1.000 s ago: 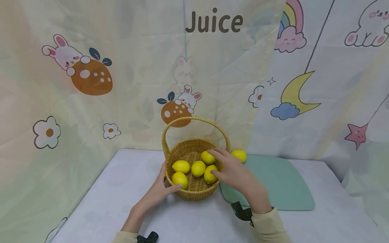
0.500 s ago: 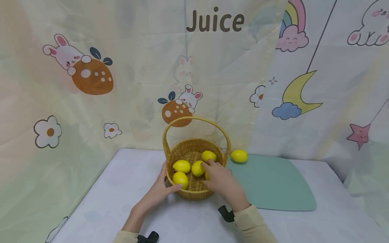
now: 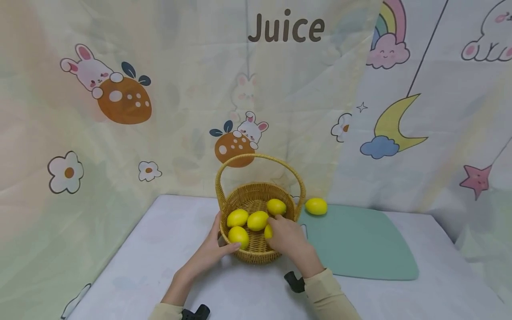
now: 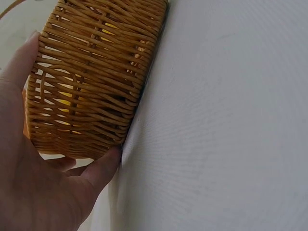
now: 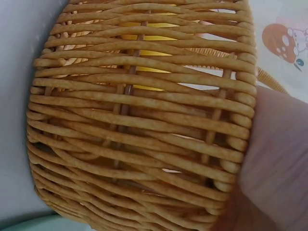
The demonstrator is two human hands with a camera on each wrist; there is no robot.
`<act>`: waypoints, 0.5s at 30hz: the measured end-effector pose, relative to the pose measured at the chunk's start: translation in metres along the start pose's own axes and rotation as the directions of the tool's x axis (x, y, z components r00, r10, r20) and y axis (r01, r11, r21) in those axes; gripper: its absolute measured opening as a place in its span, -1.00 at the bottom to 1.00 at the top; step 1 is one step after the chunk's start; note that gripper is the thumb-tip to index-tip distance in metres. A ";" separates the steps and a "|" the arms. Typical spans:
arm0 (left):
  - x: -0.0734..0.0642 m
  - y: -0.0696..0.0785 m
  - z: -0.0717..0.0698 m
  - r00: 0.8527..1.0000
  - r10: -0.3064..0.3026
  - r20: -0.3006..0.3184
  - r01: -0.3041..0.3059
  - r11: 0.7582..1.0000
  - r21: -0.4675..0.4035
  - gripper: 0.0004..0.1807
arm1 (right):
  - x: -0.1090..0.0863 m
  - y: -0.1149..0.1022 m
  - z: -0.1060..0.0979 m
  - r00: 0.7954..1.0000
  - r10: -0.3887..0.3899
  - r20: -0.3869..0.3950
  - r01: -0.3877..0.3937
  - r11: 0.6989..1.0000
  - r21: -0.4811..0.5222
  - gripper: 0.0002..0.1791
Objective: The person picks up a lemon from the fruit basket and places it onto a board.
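Note:
A woven wicker basket (image 3: 256,257) with a tall arched handle stands on the table, holding several yellow lemons (image 3: 258,221). My left hand (image 3: 212,249) grips its left side, thumb over the front rim and fingers along the outer wall. The left wrist view shows that hand (image 4: 43,187) spread around the woven wall (image 4: 96,82). Reaching over the right rim, my right hand (image 3: 290,235) holds a lemon (image 3: 268,232) inside, mostly hidden behind the fingers. In the right wrist view the basket wall (image 5: 139,110) hides the fingers, with only part of the hand (image 5: 276,154) showing.
A green cutting board (image 3: 360,242) lies right of the basket. One more lemon (image 3: 316,206) sits at its back left corner. A printed cloth (image 3: 180,111) hangs behind the white table (image 3: 140,266).
My right hand has come down into the basket from above its right rim and closed around the right lemon. The middle lemon has shifted slightly left. My left hand keeps its grip.

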State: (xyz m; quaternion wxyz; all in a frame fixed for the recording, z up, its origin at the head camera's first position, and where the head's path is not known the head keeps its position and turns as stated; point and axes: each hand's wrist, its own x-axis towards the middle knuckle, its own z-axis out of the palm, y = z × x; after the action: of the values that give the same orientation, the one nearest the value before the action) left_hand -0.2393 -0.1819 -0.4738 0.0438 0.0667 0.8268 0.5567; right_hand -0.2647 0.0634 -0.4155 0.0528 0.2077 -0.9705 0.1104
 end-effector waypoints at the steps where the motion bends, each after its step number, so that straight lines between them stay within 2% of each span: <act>1: 0.000 0.001 0.000 1.000 -0.001 0.001 0.001 1.000 -0.001 0.28 | 0.000 0.000 0.000 1.000 0.000 -0.001 0.000 1.000 0.004 -0.56; 8: 0.000 0.002 0.001 1.000 0.003 0.003 -0.003 1.000 -0.008 0.27 | 0.003 0.001 0.003 1.000 -0.005 -0.002 0.005 1.000 0.029 -0.59; 15: 0.000 0.002 0.002 1.000 -0.019 0.000 0.019 1.000 0.001 0.27 | 0.006 0.001 0.007 1.000 -0.007 0.011 0.006 0.998 0.058 -0.40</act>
State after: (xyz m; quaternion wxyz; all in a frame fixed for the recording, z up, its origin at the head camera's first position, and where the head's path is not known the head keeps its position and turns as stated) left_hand -0.2386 -0.1799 -0.4728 0.0491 0.0587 0.8277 0.5559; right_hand -0.2710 0.0606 -0.4217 0.0416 0.2129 -0.9665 0.1370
